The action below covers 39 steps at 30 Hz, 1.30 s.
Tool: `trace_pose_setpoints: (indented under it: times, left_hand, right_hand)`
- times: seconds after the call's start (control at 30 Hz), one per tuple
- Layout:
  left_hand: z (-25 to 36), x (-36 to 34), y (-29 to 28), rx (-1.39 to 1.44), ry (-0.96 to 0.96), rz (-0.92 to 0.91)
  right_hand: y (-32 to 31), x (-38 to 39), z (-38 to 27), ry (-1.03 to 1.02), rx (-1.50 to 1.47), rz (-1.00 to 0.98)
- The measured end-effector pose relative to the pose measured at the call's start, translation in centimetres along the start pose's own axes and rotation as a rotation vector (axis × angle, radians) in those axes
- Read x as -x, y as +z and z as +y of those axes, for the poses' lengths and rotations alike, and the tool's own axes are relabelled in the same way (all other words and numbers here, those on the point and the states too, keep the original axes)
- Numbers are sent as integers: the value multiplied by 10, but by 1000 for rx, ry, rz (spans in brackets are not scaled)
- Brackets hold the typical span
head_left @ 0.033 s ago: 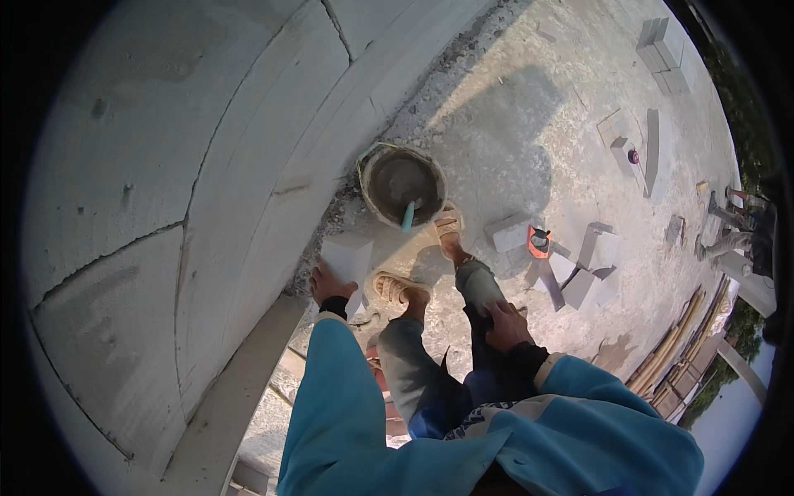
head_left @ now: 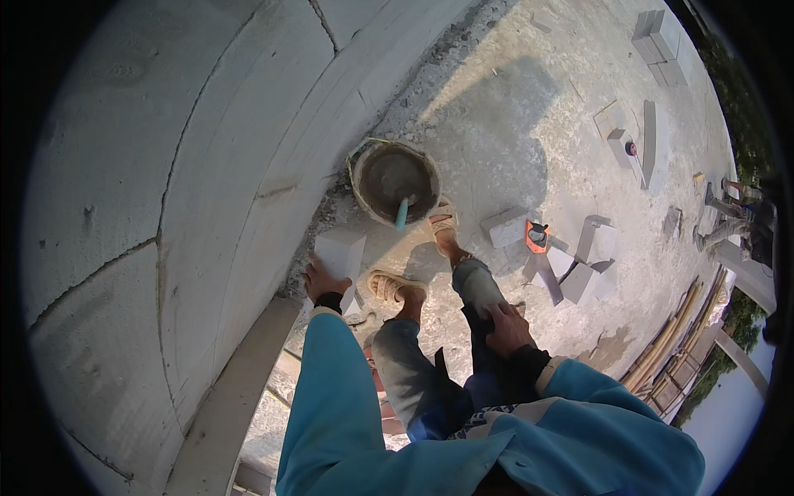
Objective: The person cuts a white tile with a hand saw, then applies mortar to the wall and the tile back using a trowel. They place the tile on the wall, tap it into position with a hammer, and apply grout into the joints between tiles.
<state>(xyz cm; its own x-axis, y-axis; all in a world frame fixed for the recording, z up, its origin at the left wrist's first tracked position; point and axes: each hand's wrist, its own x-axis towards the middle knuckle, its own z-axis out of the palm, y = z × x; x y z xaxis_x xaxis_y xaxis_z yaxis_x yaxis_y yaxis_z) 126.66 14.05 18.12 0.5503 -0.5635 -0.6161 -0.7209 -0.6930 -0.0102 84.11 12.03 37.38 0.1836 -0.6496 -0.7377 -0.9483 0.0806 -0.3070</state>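
Note:
A pale grey building block [head_left: 341,250] lies on the ground beside the wall, left of my feet. My left hand [head_left: 322,283] is on its near-left edge, fingers over one side and thumb apart; the palm's contact with it is hidden. My right hand [head_left: 508,331] rests on my right knee, fingers laid over the trousers [head_left: 478,285], holding no object. Just beyond my feet stands a round bucket [head_left: 358,188] with grey mortar [head_left: 395,175] in it. A tool with a turquoise handle [head_left: 402,214] leans in the mortar.
A tall block wall [head_left: 215,165] runs along my left. To the right are loose blocks [head_left: 506,226], an orange-and-black tool [head_left: 537,236] and a tape measure [head_left: 630,149]. Stacked blocks [head_left: 662,45] stand far right. Another person's legs [head_left: 721,217] and bamboo poles [head_left: 666,335] are at the right edge.
The whole view has shifted slightly, so the wall, bucket and blocks sit a little further left and higher. Both hands keep their places on the block and the knee.

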Motion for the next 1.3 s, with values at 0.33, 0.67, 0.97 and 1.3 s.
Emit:
trace_pose_setpoints:
  times: [0.33,0.67,0.97,1.3]
  left_hand:
    - [-9,-121,111,-139,90,23]
    - [37,-130,104,-146,94,14]
    - [141,-238,112,670,-155,-230]
    - [132,-217,113,1018,-222,-527]
  right_hand:
    - [9,14,13,46,-130,44]
    - [-4,-44,-1,193,-332,-27]
    - [-38,-81,-1,192,-269,-21]
    - [-18,-12,4,191,-255,-26]
